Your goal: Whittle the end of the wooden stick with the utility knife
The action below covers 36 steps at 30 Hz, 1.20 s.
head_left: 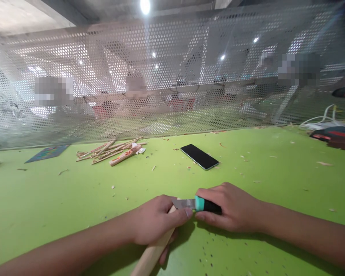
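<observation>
My left hand (156, 220) is wrapped round a pale wooden stick (153, 253), which slants from the bottom edge up toward the middle. Its thumb presses near the metal blade of a knife (208, 206). The knife has a black and turquoise handle, and my right hand (230, 209) is closed on it. The blade lies across the upper end of the stick; its tip is partly hidden by my left hand. Both hands are low over the green table (89, 195).
A black phone (199, 156) lies beyond my hands. Several wooden sticks (103, 151) are piled at the back left, near a dark patterned sheet (47, 153). A power drill (337, 134) and white cable (319, 123) are at far right. Perforated metal screen (161, 69) stands behind; wood shavings are scattered about.
</observation>
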### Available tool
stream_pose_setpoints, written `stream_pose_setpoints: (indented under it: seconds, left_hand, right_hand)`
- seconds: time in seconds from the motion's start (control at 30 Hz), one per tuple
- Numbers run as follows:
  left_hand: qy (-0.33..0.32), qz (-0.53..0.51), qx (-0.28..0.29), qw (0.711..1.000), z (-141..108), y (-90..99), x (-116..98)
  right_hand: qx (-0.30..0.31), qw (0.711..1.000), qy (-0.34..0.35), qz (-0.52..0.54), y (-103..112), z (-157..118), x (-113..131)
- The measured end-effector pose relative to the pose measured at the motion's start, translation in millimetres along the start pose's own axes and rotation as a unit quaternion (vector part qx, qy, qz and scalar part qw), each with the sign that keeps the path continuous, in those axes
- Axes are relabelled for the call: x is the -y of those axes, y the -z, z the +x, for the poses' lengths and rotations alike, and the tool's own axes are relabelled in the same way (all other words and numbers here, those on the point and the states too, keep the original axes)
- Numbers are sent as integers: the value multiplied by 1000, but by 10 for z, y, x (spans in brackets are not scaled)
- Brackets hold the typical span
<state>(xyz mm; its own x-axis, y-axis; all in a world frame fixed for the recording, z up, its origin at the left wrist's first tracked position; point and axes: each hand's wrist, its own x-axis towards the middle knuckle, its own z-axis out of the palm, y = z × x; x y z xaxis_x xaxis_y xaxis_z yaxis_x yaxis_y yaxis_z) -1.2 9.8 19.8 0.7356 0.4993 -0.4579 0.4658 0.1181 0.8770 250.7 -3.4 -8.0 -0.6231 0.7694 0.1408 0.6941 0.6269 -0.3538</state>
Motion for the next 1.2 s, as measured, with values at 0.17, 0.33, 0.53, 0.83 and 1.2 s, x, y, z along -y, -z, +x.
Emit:
stream_pose_setpoints:
  seconds: [0.17, 0.33, 0.53, 0.83, 1.2]
  left_hand:
    - [14, 4, -17, 1000, 14, 17, 36]
    - [-2, -4, -2, 1000, 9, 11, 22]
    - [7, -9, 11, 1000, -7, 16, -8]
    - [-11, 1, 19, 1000, -21, 13, -28]
    - [16, 14, -7, 1000, 16, 13, 44]
  right_hand:
    - [-6, 1000, -19, 3, 3, -7, 6]
    - [-5, 1000, -2, 2, 4, 0, 23]
    - [-7, 1000, -26, 14, 24, 10, 32]
    - [7, 1000, 4, 3, 12, -2, 8]
    - [1, 1000, -12, 8, 9, 1, 18]
